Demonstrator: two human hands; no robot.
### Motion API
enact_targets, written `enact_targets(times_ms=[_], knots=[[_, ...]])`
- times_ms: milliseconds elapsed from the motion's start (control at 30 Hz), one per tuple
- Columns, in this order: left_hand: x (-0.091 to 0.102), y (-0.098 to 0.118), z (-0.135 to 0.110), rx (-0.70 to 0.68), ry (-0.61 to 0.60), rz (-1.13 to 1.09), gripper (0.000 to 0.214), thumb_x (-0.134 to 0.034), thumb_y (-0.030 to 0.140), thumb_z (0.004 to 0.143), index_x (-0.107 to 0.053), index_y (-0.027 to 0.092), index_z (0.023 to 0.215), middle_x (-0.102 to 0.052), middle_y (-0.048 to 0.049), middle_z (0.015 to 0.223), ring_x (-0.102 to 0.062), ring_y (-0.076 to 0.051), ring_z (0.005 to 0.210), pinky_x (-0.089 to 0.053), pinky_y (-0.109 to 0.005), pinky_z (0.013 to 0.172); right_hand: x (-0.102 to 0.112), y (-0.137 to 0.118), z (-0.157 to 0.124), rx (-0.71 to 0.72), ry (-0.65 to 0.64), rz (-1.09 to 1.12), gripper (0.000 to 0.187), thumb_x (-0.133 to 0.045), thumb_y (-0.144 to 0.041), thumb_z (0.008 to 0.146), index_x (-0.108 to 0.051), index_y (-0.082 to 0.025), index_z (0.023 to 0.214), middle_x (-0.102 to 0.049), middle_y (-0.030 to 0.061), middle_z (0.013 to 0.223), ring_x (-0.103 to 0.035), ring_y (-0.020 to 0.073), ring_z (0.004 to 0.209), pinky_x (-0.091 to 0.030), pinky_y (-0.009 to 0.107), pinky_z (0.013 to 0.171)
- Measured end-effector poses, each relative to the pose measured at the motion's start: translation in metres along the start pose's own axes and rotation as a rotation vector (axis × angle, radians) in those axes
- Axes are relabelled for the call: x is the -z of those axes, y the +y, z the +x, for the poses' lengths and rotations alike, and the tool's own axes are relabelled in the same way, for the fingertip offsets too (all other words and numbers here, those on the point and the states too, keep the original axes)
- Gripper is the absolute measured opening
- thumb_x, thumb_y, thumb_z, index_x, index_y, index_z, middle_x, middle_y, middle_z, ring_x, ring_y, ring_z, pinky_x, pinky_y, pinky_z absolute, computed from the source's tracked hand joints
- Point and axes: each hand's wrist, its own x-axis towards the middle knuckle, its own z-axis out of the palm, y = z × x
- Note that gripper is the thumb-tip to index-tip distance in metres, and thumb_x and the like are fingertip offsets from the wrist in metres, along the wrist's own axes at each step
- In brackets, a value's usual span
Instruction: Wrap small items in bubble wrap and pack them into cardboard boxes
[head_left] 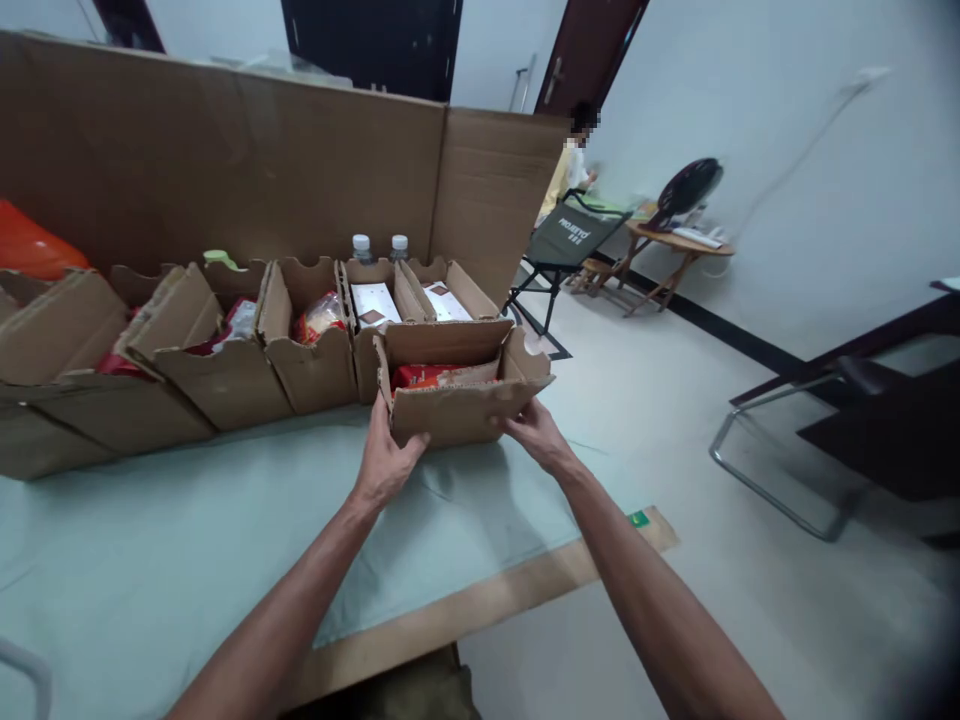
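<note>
The room's pale floor lies at 3 o'clock of the cloth-covered worktop (187,540). At the 3 o'clock end of the row of cartons (225,385) sits the small cardboard box (457,412), with its long axis running 9 to 3. It is at 12 o'clock from the left hand (386,465) and right hand (536,437), both equally near, fingers (517,425) clasping its front corners.

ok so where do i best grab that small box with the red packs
Take the small cardboard box by its two end walls, low down, one hand from each side, as the left hand and right hand do. It is wide, open-topped, with loose flaps, so the rim likely holds poorly.
</note>
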Motion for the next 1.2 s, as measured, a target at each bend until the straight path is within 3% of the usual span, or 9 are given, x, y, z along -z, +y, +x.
enact_targets(times_ms=[100,233,367,500,667,767,933,1033,1200], knots=[[0.027,-0.002,-0.042,0.132,0.066,0.081,0.060,-0.075,0.048,0.077,-0.056,0.017,0.124,-0.068,-0.0134,0.122,-0.065,-0.030,0.116,-0.051,-0.048,0.103,-0.013,-0.007,-0.047,0.054,0.050,-0.112,0.048,-0.082,-0.054,0.067,-0.066,-0.020,0.098,-0.074,0.0095,0.096,-0.067,0.0280,0.086,-0.057,0.039,0.074],[0.117,0.003,-0.113,0.271,0.198,0.263,0.051,-0.076,0.058,0.073,-0.065,0.018,0.102,-0.073,-0.0097,0.100,-0.069,-0.031,0.103,-0.056,-0.042,0.090,-0.071,-0.034,-0.109,0.231,-0.011,-0.214,0.033,-0.074,-0.040,0.081,-0.070,-0.021,0.107,-0.074,0.0088,0.101,-0.068,0.0281,0.093,-0.057,0.040,0.083],[0.182,0.030,-0.110,0.336,0.431,0.430,0.061,-0.084,0.057,0.059,-0.064,0.018,0.101,-0.072,-0.0055,0.087,-0.069,-0.027,0.081,-0.058,-0.039,0.074,-0.136,-0.068,-0.097,0.341,-0.127,-0.203,0.040,-0.075,-0.031,0.079,-0.068,-0.021,0.117,-0.074,0.0088,0.109,-0.068,0.0273,0.097,-0.057,0.039,0.087],[0.167,0.052,-0.080,0.159,0.357,0.360,0.059,-0.077,0.055,0.066,-0.063,0.016,0.109,-0.075,-0.0113,0.104,-0.071,-0.028,0.092,-0.058,-0.042,0.085,-0.132,-0.073,-0.080,0.310,-0.072,-0.265,0.019,-0.069,-0.035,0.083,-0.072,-0.018,0.091,-0.076,0.0088,0.089,-0.069,0.0251,0.078,-0.057,0.035,0.071],[0.145,0.050,-0.110,0.090,0.165,0.498,0.045,-0.068,0.058,0.073,-0.070,0.022,0.101,-0.075,-0.0060,0.084,-0.072,-0.031,0.091,-0.059,-0.044,0.089,-0.094,-0.048,-0.134,0.360,-0.026,-0.384,0.017,-0.065,-0.032,0.086,-0.069,-0.022,0.073,-0.073,0.0068,0.071,-0.068,0.0249,0.066,-0.056,0.034,0.062],[0.158,0.043,-0.132,0.167,0.146,0.550,0.048,-0.065,0.063,0.074,-0.071,0.024,0.101,-0.073,-0.0043,0.074,-0.072,-0.032,0.087,-0.059,-0.046,0.090,-0.102,-0.037,-0.160,0.357,-0.012,-0.429,0.014,-0.066,-0.033,0.085,-0.073,-0.022,0.083,-0.076,0.0110,0.088,-0.071,0.0289,0.083,-0.060,0.039,0.073],[0.174,0.032,-0.141,0.314,0.199,0.523,0.057,-0.073,0.062,0.069,-0.068,0.022,0.110,-0.076,-0.0081,0.091,-0.071,-0.035,0.103,-0.054,-0.049,0.100,-0.113,-0.031,-0.159,0.289,-0.068,-0.397,0.027,-0.066,-0.039,0.089,-0.073,-0.020,0.106,-0.075,0.0144,0.109,-0.071,0.0316,0.101,-0.060,0.043,0.086],[0.173,0.026,-0.147,0.381,0.232,0.397,0.061,-0.074,0.061,0.072,-0.065,0.018,0.116,-0.075,-0.0126,0.104,-0.069,-0.035,0.111,-0.052,-0.050,0.102,-0.113,-0.033,-0.160,0.256,-0.064,-0.341,0.040,-0.065,-0.040,0.091,-0.065,-0.019,0.125,-0.074,0.0139,0.116,-0.070,0.0305,0.105,-0.059,0.043,0.090],[0.157,0.022,-0.168,0.394,0.178,0.360,0.062,-0.072,0.056,0.078,-0.061,0.018,0.127,-0.072,-0.0148,0.117,-0.060,-0.037,0.129,-0.043,-0.054,0.114,-0.113,-0.033,-0.171,0.177,-0.026,-0.211,0.039,-0.062,-0.041,0.093,-0.063,-0.020,0.126,-0.074,0.0106,0.109,-0.069,0.0282,0.106,-0.057,0.039,0.093]])
